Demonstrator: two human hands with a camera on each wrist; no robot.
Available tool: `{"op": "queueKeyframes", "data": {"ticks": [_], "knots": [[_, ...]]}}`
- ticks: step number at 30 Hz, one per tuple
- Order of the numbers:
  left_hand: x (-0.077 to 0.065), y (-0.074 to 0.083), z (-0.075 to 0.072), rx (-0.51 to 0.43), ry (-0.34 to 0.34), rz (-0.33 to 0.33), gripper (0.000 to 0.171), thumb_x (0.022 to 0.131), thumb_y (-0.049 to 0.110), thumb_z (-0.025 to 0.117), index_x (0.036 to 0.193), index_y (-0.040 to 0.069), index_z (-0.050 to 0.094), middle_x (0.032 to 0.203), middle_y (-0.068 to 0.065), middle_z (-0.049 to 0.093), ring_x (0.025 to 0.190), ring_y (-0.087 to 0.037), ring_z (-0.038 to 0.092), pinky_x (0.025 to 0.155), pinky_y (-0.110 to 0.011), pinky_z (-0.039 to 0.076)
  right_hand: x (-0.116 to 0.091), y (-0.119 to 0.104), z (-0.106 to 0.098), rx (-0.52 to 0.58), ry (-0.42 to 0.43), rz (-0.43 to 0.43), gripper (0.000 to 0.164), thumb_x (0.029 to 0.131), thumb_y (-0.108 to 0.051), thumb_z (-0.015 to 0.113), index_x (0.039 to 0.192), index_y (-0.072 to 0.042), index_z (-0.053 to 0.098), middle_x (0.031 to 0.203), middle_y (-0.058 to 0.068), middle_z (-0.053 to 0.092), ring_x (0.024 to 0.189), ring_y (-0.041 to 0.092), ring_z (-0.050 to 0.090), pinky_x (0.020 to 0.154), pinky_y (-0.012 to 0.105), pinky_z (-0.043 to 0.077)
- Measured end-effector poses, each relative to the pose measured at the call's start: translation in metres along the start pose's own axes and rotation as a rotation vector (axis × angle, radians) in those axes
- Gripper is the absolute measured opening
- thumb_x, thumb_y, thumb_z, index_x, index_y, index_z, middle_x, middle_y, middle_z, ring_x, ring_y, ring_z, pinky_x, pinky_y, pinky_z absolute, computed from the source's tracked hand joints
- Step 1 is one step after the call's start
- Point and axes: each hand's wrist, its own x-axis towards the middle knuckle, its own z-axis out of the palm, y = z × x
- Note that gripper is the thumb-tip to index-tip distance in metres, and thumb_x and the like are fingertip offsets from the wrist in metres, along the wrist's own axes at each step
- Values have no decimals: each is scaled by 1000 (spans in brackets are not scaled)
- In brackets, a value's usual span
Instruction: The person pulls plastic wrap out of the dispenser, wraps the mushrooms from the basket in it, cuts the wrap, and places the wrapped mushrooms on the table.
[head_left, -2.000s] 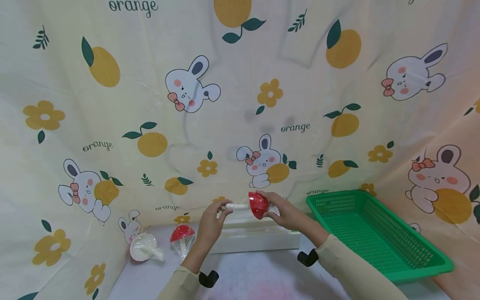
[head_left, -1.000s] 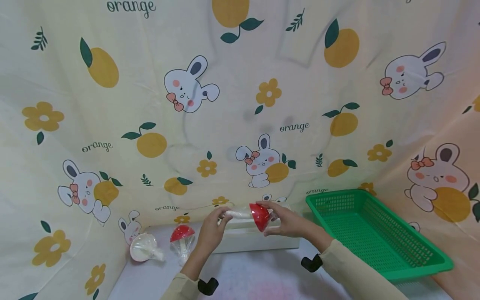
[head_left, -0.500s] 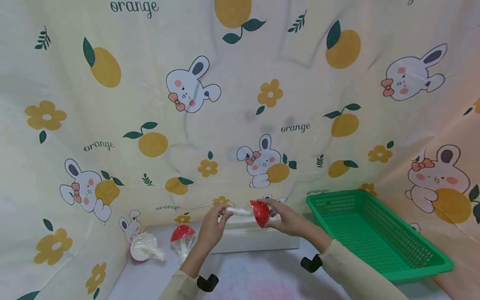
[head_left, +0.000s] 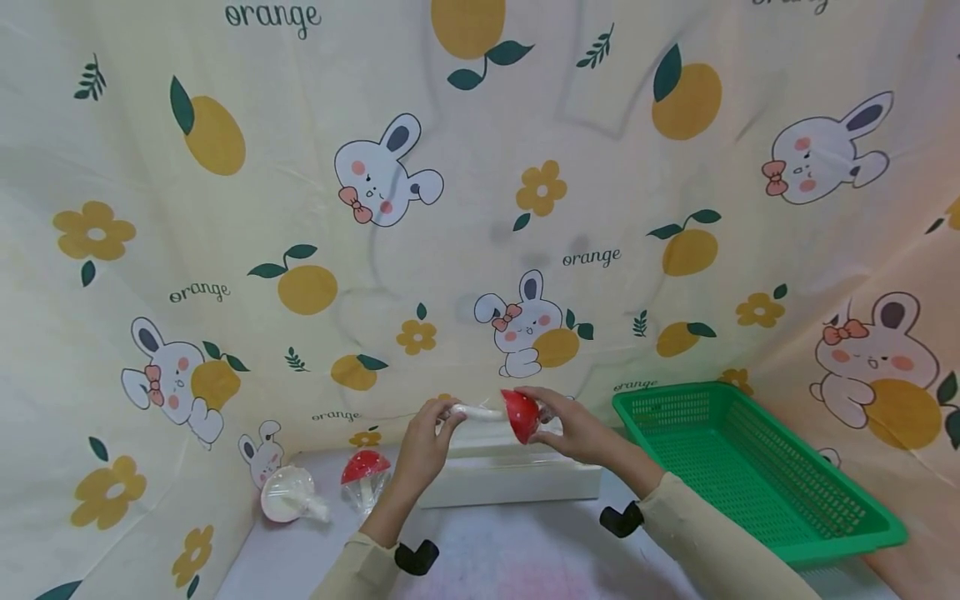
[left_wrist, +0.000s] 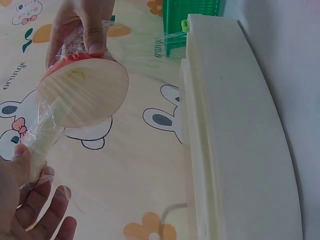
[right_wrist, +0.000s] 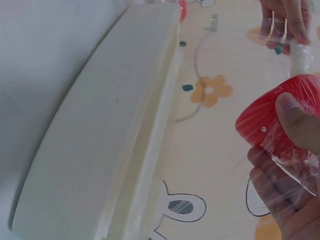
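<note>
Both hands hold a toy mushroom [head_left: 521,416] sideways in the air, over a long white box [head_left: 517,487]. Its red cap has white spots, and clear plastic film wraps it. My left hand [head_left: 422,447] pinches the end of the pale stem [left_wrist: 46,132] between thumb and fingers. On the other side, my right hand [head_left: 576,431] grips the cap, thumb on the red top and fingers beneath, as the right wrist view shows. The cap's flat cream underside [left_wrist: 85,95] faces the left wrist camera. Loose film bunches at the cap's top under the right hand.
Two more film-wrapped mushrooms lie on the table at left, one red-capped [head_left: 365,467], one showing its pale underside [head_left: 287,493]. A green plastic basket [head_left: 750,400] stands at right. Behind everything hangs a cloth [head_left: 465,250] printed with rabbits and oranges.
The mushroom dips and turns a little between the hands, then rises again to about its earlier height. Both hands keep hold of it throughout.
</note>
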Motion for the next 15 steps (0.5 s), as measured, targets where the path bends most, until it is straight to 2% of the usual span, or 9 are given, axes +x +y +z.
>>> {"op": "queueKeyframes", "data": {"ticks": [3,7,12,15], "knots": [[1,1,0,4,2,-6,22,96,30,65,114,17,67,99,7,63,96,-15,61,83,-38,50,0,-1,-1,10,7,6,85,82,-20,84,152,-33,37,142,-1,52,109,19,57,82,37,58],[-2,3,-1,-15,-13,-7,25,97,31,64,116,16,66,101,7,63,98,-16,61,86,-42,52,-3,-4,-1,6,23,17,86,79,-21,87,150,-35,40,143,-3,51,114,19,56,80,35,59],[-13,1,-3,-47,-40,-10,29,96,31,66,120,16,66,106,8,64,100,-14,61,90,-45,52,-14,-12,3,-17,16,53,88,76,-24,90,148,-37,42,141,-7,53,112,17,57,76,28,58],[-22,-3,-5,-54,-58,-15,27,95,33,68,119,20,67,105,9,65,100,-12,61,92,-45,52,-22,-16,8,-15,6,49,90,75,-23,90,149,-34,41,141,-8,52,112,17,57,76,31,59]]}}
